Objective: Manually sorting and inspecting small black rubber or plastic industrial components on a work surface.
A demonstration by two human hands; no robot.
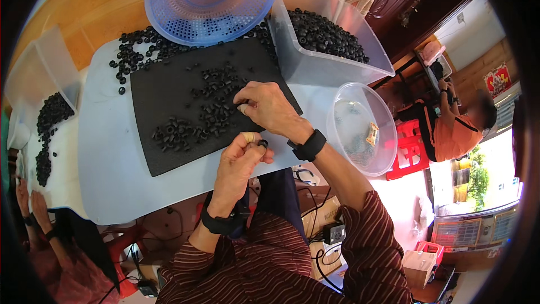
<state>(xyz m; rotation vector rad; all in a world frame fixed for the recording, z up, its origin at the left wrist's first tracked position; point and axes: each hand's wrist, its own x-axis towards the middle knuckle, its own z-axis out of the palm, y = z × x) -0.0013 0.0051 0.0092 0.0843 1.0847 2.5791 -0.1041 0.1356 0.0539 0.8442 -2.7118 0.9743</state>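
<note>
My left hand (235,163) is closed in a pinch, with a small round black part (262,143) between thumb and forefinger. A tan wrap covers one of its fingertips. My right hand (273,110) reaches over the black mat (149,98), its thumb and fingers pinched at the edge of a pile of small black cylindrical pieces (216,110). A dark bit shows at those fingertips, too small to name. More of the cylinders (174,135) lie loose at the mat's near left. Dark bands circle both my wrists.
Behind the mat, a blue basket (211,36) stands among loose round black parts (132,59). A clear bin (332,65) holds many more. To the right sits a round clear tub (388,152) with a small wrapped packet. Co-workers sit at far left and far right.
</note>
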